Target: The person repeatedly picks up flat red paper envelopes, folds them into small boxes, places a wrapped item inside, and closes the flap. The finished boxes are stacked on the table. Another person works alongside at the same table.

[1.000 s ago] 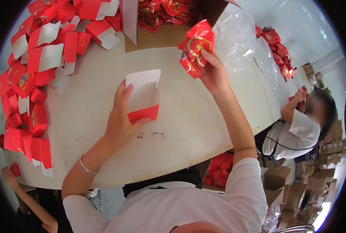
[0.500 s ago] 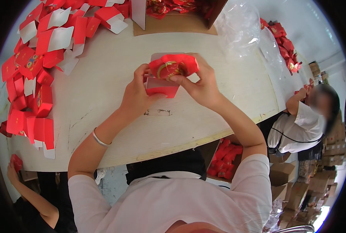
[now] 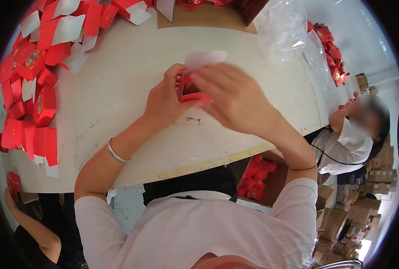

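A small red carton (image 3: 196,96) stands open above the table, its white inner flap (image 3: 206,57) raised at the far side. Around its left side my left hand (image 3: 163,96) is closed, thumb at the near edge and fingers at the far left. Inside the carton a dark red, shiny packet (image 3: 190,86) partly shows. My right hand (image 3: 237,101) lies over the carton's right part, its fingers smeared by motion, so their grip is unclear.
Many red-and-white cartons (image 3: 40,58) are heaped along the table's left side. A brown cardboard box (image 3: 208,21) with red packets stands at the far edge, beside clear plastic (image 3: 282,31). Another box of red items (image 3: 258,179) sits below the table. Co-workers are at left and right.
The red packet, held above the carton by my right hand before, is now down inside it. My right hand has moved over the carton's opening. The view has shifted slightly.
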The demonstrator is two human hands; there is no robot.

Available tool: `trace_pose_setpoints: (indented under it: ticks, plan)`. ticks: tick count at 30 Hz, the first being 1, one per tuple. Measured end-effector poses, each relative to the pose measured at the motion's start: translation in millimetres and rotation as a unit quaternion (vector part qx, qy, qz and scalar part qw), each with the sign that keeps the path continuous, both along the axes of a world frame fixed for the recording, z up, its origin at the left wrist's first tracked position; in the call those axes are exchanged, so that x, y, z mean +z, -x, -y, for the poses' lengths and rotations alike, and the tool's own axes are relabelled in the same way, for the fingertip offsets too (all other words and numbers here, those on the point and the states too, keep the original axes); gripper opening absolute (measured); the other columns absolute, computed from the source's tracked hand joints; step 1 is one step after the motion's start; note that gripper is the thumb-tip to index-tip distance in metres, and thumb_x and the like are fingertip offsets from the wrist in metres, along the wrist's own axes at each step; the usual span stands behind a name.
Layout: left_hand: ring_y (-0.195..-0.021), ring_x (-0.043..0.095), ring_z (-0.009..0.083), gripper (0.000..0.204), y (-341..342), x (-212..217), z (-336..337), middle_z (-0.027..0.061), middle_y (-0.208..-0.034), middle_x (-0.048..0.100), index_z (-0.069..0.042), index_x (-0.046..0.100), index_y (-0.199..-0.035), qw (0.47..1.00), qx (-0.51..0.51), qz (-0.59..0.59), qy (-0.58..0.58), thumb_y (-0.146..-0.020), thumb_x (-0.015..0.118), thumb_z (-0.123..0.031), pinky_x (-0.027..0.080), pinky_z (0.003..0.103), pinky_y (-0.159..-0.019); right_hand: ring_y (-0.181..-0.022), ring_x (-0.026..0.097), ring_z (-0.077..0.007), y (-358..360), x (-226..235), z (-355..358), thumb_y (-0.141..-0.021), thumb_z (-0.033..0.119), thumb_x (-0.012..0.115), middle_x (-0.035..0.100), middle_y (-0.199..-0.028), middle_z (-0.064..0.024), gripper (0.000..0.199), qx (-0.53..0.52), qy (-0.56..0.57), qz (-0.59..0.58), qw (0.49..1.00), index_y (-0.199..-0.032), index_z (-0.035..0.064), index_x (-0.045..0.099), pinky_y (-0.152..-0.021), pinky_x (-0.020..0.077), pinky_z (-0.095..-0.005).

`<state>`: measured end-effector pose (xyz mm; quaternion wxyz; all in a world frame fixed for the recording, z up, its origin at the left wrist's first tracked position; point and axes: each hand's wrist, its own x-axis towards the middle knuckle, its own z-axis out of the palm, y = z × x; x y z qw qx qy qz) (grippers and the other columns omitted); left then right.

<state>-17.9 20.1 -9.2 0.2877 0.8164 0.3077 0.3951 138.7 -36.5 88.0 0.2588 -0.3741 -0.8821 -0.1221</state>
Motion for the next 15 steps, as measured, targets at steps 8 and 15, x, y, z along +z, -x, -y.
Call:
trace_pose_setpoints:
  ticks: [8, 15]
  plan:
    - [-0.084, 0.061, 0.0220, 0.082, 1.1, -7.2, -0.4, 0.0088, -0.099, 0.055, -0.014, 0.023, -0.124, 0.999, 0.022, 0.017, 0.032, -0.066, 0.079, -0.026, 0.050, 0.031, -0.069, -0.088, 0.056, -0.0284, 13.4, 8.1, -20.3, -0.081, 0.035, 0.060, 0.059, -0.098, -0.0149, 0.036, -0.054, 0.358, 0.070, 0.930, -0.093, 0.0014, 0.061, -0.071, 0.0462, -0.0362]
    - [-0.101, 0.055, 0.0256, 0.099, -2.3, -0.1, -1.4, 0.0137, -0.114, 0.048, -0.016, 0.009, -0.137, 0.994, -0.036, 0.047, 0.092, -0.066, 0.079, -0.016, 0.049, 0.034, -0.083, -0.091, 0.057, -0.0201, -21.4, -7.2, -18.4, -0.087, 0.009, 0.054, 0.061, -0.100, -0.0086, 0.018, 0.038, 0.148, -0.319, 0.935, -0.102, 0.0010, 0.061, -0.076, 0.0466, -0.0289]
